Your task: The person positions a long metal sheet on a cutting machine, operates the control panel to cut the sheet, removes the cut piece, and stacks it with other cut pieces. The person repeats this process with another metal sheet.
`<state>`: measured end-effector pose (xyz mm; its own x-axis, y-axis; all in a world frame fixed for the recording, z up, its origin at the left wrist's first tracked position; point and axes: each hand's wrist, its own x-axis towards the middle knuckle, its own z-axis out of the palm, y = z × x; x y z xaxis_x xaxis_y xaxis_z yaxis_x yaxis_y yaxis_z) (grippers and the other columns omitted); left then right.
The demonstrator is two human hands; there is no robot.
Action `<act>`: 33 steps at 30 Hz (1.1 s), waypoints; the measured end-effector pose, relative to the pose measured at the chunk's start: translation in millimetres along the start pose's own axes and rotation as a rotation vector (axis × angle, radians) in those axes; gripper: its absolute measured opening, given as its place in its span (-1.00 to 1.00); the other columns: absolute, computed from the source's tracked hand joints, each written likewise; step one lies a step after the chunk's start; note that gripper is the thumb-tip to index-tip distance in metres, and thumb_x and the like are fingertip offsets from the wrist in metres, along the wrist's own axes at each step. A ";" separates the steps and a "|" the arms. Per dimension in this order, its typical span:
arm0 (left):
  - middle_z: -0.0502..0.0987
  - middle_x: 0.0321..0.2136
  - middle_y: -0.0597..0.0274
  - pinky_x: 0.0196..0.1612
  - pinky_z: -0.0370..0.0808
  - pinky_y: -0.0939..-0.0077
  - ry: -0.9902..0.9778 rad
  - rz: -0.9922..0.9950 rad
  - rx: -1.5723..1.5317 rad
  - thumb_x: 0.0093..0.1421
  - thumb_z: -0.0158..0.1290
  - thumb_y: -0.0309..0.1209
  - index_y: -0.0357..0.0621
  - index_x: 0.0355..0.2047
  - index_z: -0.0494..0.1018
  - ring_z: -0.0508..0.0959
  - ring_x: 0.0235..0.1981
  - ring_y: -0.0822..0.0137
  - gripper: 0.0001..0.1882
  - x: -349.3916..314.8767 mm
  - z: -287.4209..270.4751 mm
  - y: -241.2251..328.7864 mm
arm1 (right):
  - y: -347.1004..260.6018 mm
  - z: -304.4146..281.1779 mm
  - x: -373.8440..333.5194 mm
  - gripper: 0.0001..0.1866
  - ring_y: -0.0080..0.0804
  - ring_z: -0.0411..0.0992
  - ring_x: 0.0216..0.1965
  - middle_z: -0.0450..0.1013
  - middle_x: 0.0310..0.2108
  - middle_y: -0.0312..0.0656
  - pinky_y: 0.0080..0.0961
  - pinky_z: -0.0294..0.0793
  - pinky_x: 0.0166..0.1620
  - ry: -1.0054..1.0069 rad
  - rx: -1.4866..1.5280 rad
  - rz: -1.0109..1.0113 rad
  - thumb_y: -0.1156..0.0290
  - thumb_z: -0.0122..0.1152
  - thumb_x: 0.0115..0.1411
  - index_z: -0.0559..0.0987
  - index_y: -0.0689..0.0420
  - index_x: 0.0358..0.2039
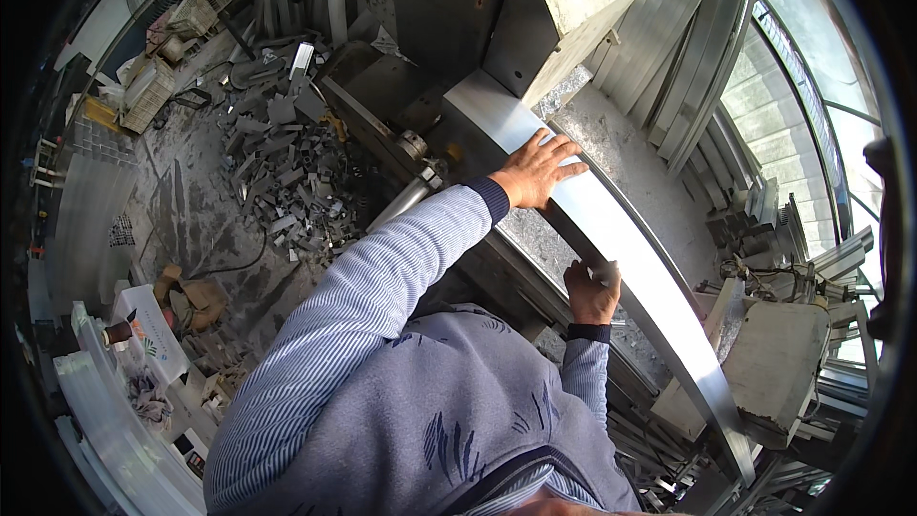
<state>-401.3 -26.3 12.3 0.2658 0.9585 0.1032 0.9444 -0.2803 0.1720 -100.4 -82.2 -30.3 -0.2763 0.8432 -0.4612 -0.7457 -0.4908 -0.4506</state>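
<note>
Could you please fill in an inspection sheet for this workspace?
Surface: grey floor, stained and littered with scrap.
Job's things: long silver metal bar, running from the machine toward the lower right.
Clutter: heap of metal offcuts at left; open cardboard box below it in the picture.
Grips: left grip on the bar's upper face, fingers spread; right grip at its near edge, fingers curled, hold unclear.
Cables: thin dark cable or hose on the floor near the offcuts.
Surroundings: long metal profiles leaning at upper right; window panes beyond.
</note>
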 end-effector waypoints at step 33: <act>0.06 0.55 0.18 0.61 -0.19 -0.10 0.014 -0.033 -0.027 0.12 0.38 -0.15 0.35 0.57 0.10 -0.05 0.60 0.13 0.05 -7.1 -6.0 4.3 | -282.4 -253.9 -6.9 -0.17 -0.02 0.37 0.25 0.42 0.32 -0.17 0.16 0.33 0.29 0.724 -0.342 -0.562 -0.46 -0.09 0.33 0.41 -0.11 0.36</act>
<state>-400.3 -34.6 18.1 0.2317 0.9665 0.1107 0.9469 -0.2502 0.2018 266.0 -5.1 -94.0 0.5902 0.6909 -0.4175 -0.4071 -0.1919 -0.8930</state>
